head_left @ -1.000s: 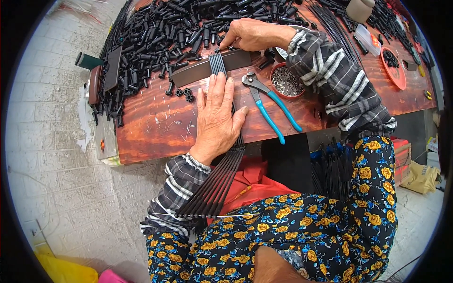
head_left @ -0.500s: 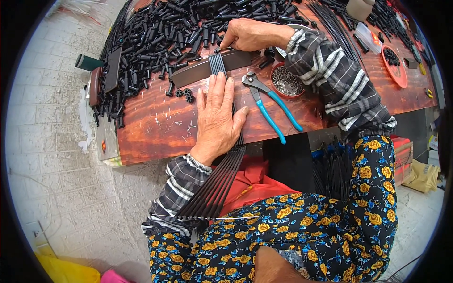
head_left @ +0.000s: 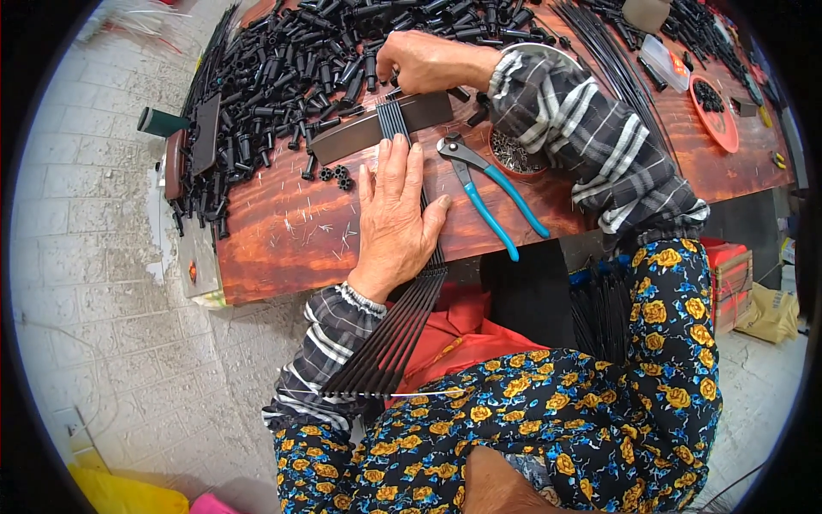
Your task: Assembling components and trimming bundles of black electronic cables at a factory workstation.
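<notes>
My left hand [head_left: 394,206] lies flat, fingers stretched, over a row of thin black rods [head_left: 385,343]. The rods run side by side under the palm and fan out toward my lap, where a thin pale wire [head_left: 432,393] crosses their ends. Their far ends [head_left: 391,118] rest across a dark brown block [head_left: 347,141]. Just past the block, my right hand [head_left: 438,64] is closed with thumb and forefinger pinched at the rod tips. What it pinches is too small to make out.
Cutting pliers with blue handles [head_left: 492,193] lie right of my left hand. A bowl of small metal pins [head_left: 511,154] sits partly under my right sleeve. Black plastic tubes [head_left: 300,64] heap across the far table. A red plate [head_left: 721,128] stands far right.
My right hand has shifted left along the rod tips, and its forefinger has curled in. The right sleeve now covers more of the pin bowl. My left hand stays put.
</notes>
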`<move>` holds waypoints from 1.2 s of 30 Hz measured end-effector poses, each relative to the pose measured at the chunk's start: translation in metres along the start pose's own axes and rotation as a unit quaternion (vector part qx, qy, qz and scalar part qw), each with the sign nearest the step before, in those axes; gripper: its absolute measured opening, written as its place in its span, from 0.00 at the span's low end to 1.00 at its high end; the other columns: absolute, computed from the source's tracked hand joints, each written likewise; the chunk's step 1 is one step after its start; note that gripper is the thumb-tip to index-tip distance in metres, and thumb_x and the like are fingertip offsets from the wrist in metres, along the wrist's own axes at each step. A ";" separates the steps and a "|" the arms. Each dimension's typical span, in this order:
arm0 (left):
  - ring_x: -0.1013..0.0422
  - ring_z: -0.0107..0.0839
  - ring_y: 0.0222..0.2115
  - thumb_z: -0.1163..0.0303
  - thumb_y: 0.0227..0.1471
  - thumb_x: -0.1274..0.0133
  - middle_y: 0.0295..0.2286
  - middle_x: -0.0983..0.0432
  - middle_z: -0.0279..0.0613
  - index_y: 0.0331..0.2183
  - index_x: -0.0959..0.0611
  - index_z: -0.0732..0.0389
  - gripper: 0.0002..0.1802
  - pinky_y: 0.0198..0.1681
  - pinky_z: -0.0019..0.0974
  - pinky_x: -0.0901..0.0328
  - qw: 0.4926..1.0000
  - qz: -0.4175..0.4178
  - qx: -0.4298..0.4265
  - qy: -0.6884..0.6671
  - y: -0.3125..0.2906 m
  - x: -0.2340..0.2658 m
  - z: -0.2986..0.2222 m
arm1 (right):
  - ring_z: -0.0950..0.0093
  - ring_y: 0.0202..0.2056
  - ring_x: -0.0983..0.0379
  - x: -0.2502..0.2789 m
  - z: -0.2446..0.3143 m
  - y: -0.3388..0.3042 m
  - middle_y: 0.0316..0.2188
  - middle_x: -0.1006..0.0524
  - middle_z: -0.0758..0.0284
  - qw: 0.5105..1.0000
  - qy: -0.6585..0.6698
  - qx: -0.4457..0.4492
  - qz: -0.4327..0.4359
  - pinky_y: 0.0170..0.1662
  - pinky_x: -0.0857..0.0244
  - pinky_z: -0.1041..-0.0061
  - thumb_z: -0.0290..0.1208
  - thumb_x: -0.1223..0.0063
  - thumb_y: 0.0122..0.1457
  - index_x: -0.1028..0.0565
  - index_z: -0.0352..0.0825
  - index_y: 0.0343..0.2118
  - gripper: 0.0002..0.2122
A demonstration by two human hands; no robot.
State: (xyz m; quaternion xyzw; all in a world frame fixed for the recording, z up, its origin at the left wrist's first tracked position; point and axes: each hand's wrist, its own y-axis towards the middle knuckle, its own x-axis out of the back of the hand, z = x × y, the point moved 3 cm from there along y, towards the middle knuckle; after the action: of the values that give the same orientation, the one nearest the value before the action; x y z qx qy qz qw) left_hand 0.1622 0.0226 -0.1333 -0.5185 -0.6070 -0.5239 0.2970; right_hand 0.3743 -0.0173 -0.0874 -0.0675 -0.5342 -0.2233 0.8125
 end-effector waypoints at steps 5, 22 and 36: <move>0.56 0.48 0.63 0.60 0.52 0.48 0.61 0.51 0.53 0.58 0.39 0.64 0.36 0.63 0.53 0.62 1.000 -0.007 0.000 -0.001 -0.003 0.002 0.001 | 0.57 0.38 0.25 0.000 0.017 -0.007 0.32 0.22 0.53 0.995 0.004 -0.003 -0.095 0.41 0.31 0.65 0.20 0.50 0.41 0.21 0.32 0.39 0.18; 0.58 0.49 0.63 0.51 0.48 0.46 0.61 0.53 0.49 0.56 0.30 0.44 0.32 0.61 0.59 0.60 0.997 -0.067 -0.038 0.026 -0.004 -0.029 0.028 | 0.55 0.34 0.27 -0.060 0.155 -0.157 0.30 0.24 0.54 0.977 -0.001 0.213 -0.033 0.37 0.36 0.57 0.40 0.36 0.43 0.28 0.32 0.47 0.28; 0.28 0.46 0.42 0.54 0.60 0.63 0.41 0.24 0.56 0.32 0.26 0.64 0.22 0.48 0.39 0.35 0.914 0.007 -0.201 -0.352 0.046 0.122 -0.027 | 0.78 0.13 0.29 0.176 0.244 -0.116 0.14 0.25 0.64 0.881 0.363 -0.299 0.056 0.13 0.38 0.82 0.37 0.44 0.56 0.23 0.29 0.25 0.14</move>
State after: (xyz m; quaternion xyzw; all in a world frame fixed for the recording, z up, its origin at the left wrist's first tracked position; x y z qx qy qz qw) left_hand 0.1658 0.0322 -0.0002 -0.7222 -0.5504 -0.4168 -0.0427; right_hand 0.1773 -0.0870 0.1579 -0.2516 -0.1046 -0.3353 0.9018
